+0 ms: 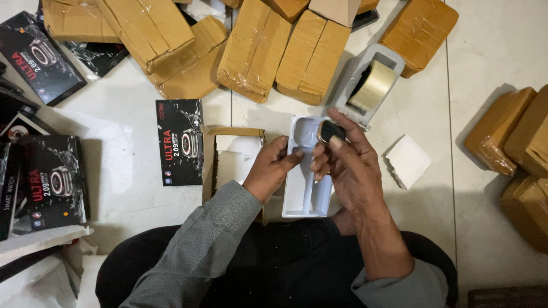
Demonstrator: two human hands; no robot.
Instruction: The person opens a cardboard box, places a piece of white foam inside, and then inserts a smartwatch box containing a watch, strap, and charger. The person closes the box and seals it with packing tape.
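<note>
Two hands meet at frame centre: right hand (348, 165) pinches a small watch (330, 131) between fingertips; left hand (273, 170) fingers grip the white tray (301, 197). Watch looks light, slick, scratchable; edges suit gripping.

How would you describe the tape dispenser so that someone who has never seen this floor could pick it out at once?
Start at the row of brown taped parcels along the top of the floor. Just below them, right of centre, sits the tape dispenser, directly above the right hand. It is the only grey plastic body there, and it carries a shiny roll of tan tape, unlike the flat white tray below it.
</note>
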